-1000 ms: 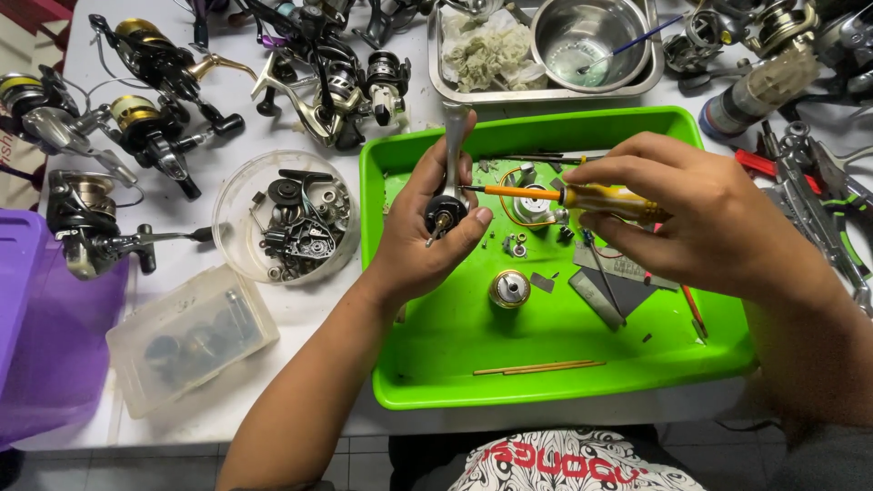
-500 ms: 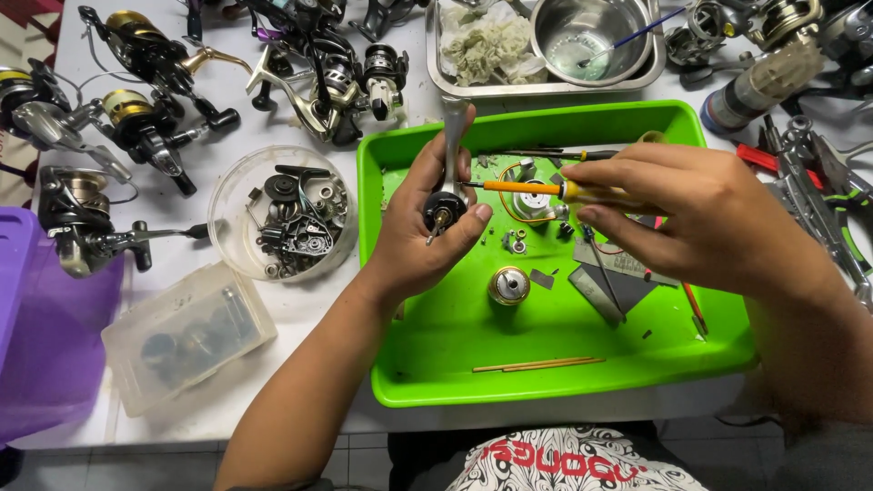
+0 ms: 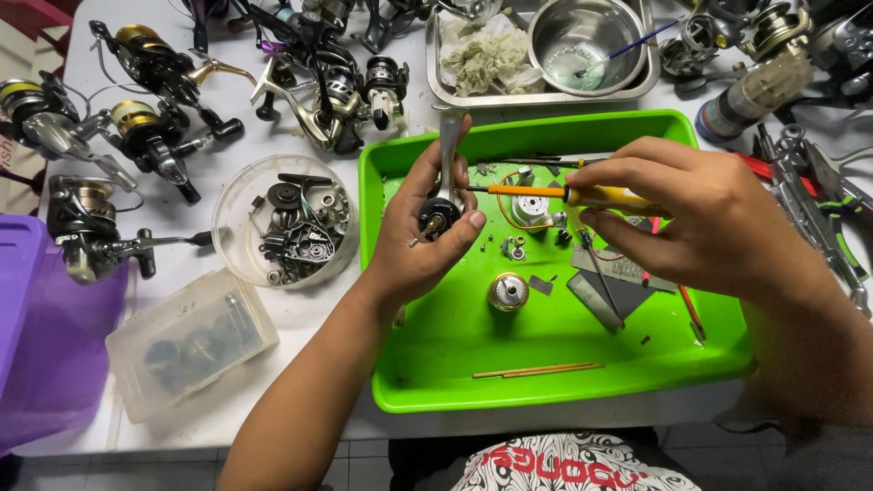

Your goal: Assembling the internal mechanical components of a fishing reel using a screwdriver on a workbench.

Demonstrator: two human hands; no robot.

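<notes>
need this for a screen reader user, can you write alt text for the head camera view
Over a green tray, the left hand holds a fishing reel part while the right hand points a yellow-handled screwdriver at it. Around the tray on the white table lie several fishing reels, a clear bowl of small parts and a steel bowl.

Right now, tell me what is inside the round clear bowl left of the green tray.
The round clear bowl holds a heap of small dark and silvery reel parts: gears, a black disc, bits of wire. What lies beneath the heap is covered. Neither hand touches it.
</notes>
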